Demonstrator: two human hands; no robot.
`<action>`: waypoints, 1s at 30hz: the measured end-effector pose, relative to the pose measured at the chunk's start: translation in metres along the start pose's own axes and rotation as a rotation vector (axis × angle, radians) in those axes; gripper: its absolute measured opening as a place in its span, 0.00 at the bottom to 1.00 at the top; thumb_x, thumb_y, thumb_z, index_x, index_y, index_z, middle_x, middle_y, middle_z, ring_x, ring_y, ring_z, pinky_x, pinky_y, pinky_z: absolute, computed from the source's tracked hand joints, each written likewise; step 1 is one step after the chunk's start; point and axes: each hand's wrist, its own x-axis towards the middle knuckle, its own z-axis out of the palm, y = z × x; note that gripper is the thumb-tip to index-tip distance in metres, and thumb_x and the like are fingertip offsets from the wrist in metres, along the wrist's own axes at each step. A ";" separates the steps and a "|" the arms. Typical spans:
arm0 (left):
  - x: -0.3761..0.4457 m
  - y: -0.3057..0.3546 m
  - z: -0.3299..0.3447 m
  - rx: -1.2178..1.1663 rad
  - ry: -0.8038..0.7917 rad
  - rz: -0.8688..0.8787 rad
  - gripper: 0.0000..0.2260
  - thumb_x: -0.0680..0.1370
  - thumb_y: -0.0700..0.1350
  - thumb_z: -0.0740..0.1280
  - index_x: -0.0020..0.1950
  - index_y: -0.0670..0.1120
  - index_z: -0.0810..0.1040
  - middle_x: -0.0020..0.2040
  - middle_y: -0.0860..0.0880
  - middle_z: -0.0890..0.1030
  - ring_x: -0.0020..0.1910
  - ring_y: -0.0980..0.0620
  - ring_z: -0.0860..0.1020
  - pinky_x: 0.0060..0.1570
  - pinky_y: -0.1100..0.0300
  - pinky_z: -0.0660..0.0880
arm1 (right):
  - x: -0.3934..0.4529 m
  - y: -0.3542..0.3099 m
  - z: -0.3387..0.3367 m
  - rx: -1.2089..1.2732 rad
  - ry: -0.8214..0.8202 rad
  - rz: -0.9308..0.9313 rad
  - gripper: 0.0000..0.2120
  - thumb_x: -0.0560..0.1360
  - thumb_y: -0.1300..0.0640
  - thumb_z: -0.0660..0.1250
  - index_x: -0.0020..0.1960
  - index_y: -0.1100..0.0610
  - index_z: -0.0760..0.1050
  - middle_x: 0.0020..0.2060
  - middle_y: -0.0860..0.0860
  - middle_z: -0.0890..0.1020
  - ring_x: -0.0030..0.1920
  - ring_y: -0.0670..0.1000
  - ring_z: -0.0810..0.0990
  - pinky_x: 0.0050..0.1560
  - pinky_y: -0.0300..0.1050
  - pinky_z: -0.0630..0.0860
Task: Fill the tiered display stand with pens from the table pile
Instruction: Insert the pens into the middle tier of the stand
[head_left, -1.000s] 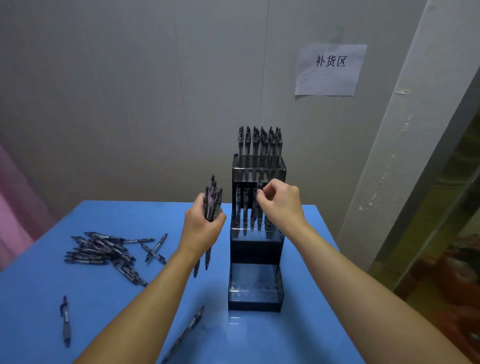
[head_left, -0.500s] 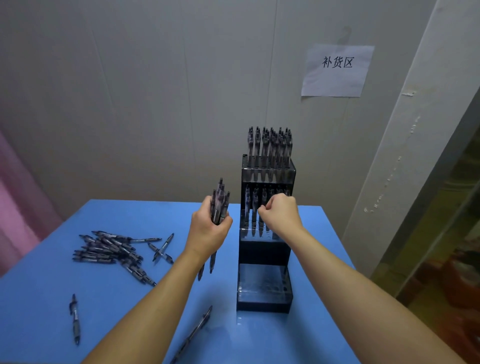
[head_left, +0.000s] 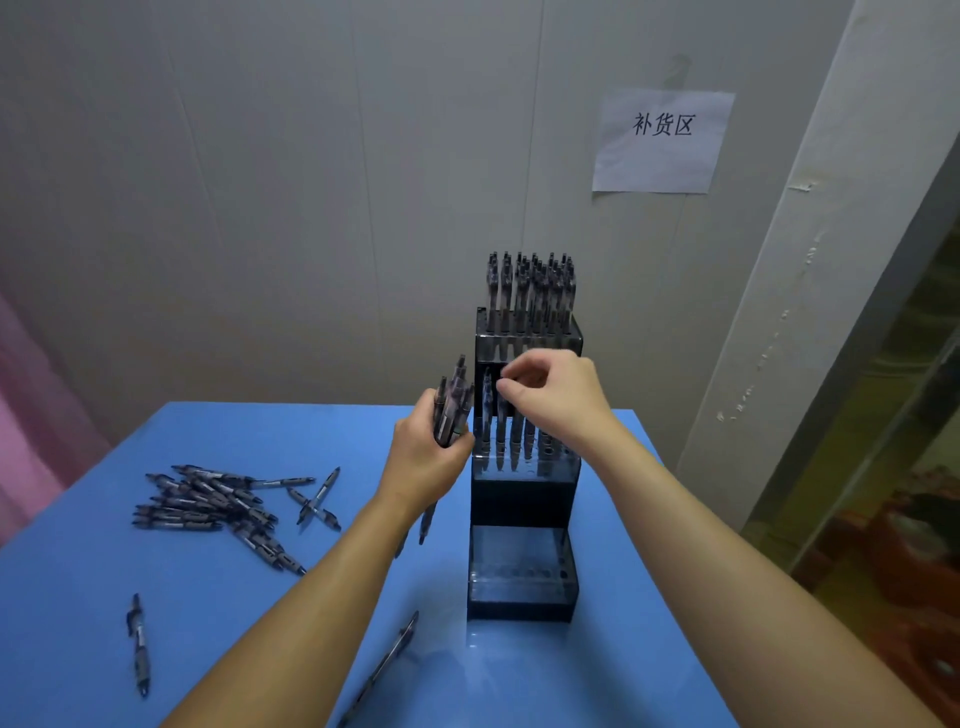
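Over the blue table (head_left: 156, 623), the person's left hand (head_left: 423, 462) grips a bunch of pens (head_left: 453, 402). The bunch stands almost straight up, with the tops poking out above the fist and two tips showing below it. This hand is just beside the left wall of the display stand (head_left: 522, 493).

The right hand (head_left: 556, 400) is up at the middle step of the stand. Its fingers are curled, and the thumb and first finger seem to pinch the top of a pen (head_left: 503, 415) there, though the pinch is too small to see well. The hand covers part of that step.

The stand is dark and has three steps. It sits near the middle of the table, close to the back edge. The top step is packed with upright pens (head_left: 530, 291). The middle step holds a row of pens (head_left: 511, 441) standing in its holes. The bottom step (head_left: 522, 571) shows only small holes.

Off to the left, a pile of pens (head_left: 208, 501) lies flat on the table. Two crossed pens (head_left: 318, 501) lie just right of the pile. One pen (head_left: 139, 644) lies alone near the front left. Another pen (head_left: 384, 665) lies partly under the left forearm.

Behind the table is a pale wall (head_left: 260, 208). A paper sign (head_left: 662, 140) with black writing is stuck on it, up to the right of the stand.
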 end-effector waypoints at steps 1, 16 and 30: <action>0.000 0.002 0.002 0.000 -0.012 0.003 0.07 0.76 0.36 0.69 0.46 0.44 0.72 0.30 0.51 0.71 0.27 0.54 0.66 0.29 0.53 0.71 | -0.002 -0.005 -0.005 0.044 0.001 -0.040 0.04 0.75 0.55 0.75 0.50 0.52 0.86 0.39 0.45 0.85 0.41 0.41 0.82 0.45 0.34 0.78; -0.003 0.016 0.019 0.026 -0.030 -0.026 0.07 0.76 0.35 0.69 0.48 0.43 0.73 0.35 0.46 0.76 0.28 0.56 0.71 0.26 0.66 0.70 | -0.015 -0.017 -0.007 0.093 -0.065 -0.024 0.06 0.73 0.52 0.78 0.44 0.54 0.87 0.35 0.47 0.86 0.34 0.45 0.85 0.44 0.47 0.86; -0.005 0.011 0.024 0.036 -0.052 -0.053 0.09 0.75 0.35 0.70 0.49 0.45 0.73 0.35 0.46 0.77 0.29 0.55 0.72 0.28 0.64 0.72 | -0.019 -0.012 -0.012 0.032 -0.173 -0.111 0.07 0.72 0.55 0.79 0.41 0.56 0.83 0.33 0.50 0.85 0.32 0.45 0.84 0.38 0.39 0.82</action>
